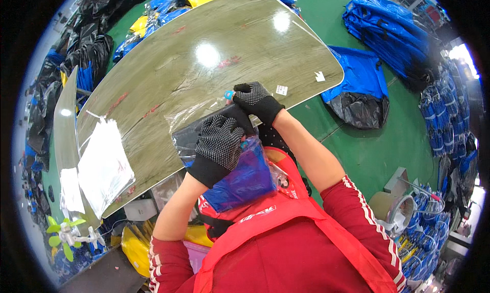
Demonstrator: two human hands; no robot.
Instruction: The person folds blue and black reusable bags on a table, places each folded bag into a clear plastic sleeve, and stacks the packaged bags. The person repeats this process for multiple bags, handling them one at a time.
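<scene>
Well, we are looking down at a green floor (352, 150) and, over it, a broad table (163, 73) curving away from us; a blue pile (385, 32) is lying off to the right, with a blue and black bag (363, 78) beside the table's right end; white sheets (104, 162) are resting at the left; a red apron (275, 216) is filling the near side.

Between apron and table we are holding the pack (245, 175), blue and black; it is crossing the near edge, its long axis seemingly running from table toward chest, its blue end lying below the left fingers, on the body side.

The left hand (219, 137) is the nearer to its middle, curling its fingers over the black part, thumb mostly hidden; the right hand (255, 99) is bunching its fingers tight at the far right corner, seemingly gripping it; clear film (190, 113) is spreading beyond the left knuckles; a label (281, 90) is sitting right of the right hand; a tiny blue piece (228, 95) is showing at the right fingertips, whether pinched or merely touching we cannot tell.
</scene>
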